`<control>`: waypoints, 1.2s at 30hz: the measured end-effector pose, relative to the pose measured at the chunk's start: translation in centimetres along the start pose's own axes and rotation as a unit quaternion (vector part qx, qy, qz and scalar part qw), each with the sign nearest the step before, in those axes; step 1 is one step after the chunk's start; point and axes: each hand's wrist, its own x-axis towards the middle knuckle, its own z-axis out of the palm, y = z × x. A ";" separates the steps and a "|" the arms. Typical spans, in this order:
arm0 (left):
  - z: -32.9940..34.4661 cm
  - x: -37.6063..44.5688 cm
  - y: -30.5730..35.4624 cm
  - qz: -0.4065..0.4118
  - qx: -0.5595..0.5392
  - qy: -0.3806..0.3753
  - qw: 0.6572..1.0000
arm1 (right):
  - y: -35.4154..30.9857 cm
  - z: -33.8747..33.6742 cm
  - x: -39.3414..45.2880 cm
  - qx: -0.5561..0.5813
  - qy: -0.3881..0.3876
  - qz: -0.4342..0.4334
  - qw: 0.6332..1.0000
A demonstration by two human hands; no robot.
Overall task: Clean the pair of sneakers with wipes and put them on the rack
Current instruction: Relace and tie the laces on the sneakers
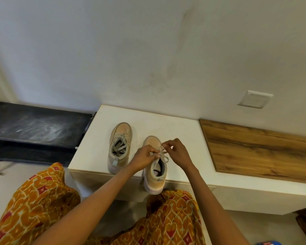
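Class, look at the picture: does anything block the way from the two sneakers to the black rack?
Nothing visible does. The sneakers stand on the white ledge; the black rack adjoins its left edge.

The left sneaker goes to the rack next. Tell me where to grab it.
Grip the left sneaker at its heel collar, from above on the near side. The heel faces the person, the opening gapes upward, and the right sneaker stands apart, leaving fingers room.

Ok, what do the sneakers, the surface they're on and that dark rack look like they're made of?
Right sneaker and left sneaker: beige matte uppers, probably canvas or suede, pale rubbery soles, flat grey woven laces. White ledge: smooth, matte, likely laminate or painted board. Rack: black, scuffed shelf and thin rods, probably metal; unsure.
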 end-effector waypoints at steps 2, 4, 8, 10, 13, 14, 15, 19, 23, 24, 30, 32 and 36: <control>0.0 0.1 0.2 -0.002 0.005 0.005 1.000 | -0.8 -0.8 -0.4 0.053 -0.036 -0.022 0.998; 0.3 0.3 0.3 -0.009 0.009 0.021 1.000 | -1.5 -1.5 -0.7 0.028 -0.144 -0.028 0.989; 0.6 0.6 0.7 -0.043 -0.037 0.044 0.997 | -1.2 -1.3 -0.3 -0.120 -0.208 -0.042 0.970; 0.6 0.7 0.9 -0.046 -0.043 0.040 0.997 | -0.7 -1.5 -0.2 -0.101 -0.175 -0.032 0.979; 0.6 0.8 1.0 -0.061 -0.045 0.034 0.997 | -0.5 -1.5 0.0 -0.062 -0.156 -0.022 0.986; 0.6 0.8 1.1 -0.071 -0.049 0.034 0.996 | -0.5 -1.4 0.0 -0.051 -0.160 -0.021 0.986; 0.6 0.9 1.2 -0.081 -0.055 0.037 0.994 | -0.6 -1.3 -0.1 -0.036 -0.163 -0.022 0.986; 1.0 1.0 1.7 -0.111 -0.056 0.049 0.991 | -0.7 -0.9 -0.7 -0.007 -0.116 -0.013 0.993; 1.5 1.0 1.6 -0.115 -0.055 0.076 0.989 | -0.2 0.0 -1.5 -0.004 -0.081 0.008 0.997; 1.6 0.9 1.4 -0.113 -0.059 0.082 0.988 | 0.0 0.3 -1.7 0.006 -0.074 0.017 0.997; 1.5 0.2 0.7 -0.064 -0.060 0.080 0.993 | 1.0 0.2 -2.2 0.109 -0.041 0.077 0.990; 1.2 0.1 0.8 -0.038 -0.047 0.057 0.997 | 1.5 -0.1 -2.2 0.108 -0.040 0.089 0.989; 0.7 0.5 0.8 -0.003 0.008 0.018 1.000 | 1.4 -0.9 -2.3 0.014 0.039 0.017 0.999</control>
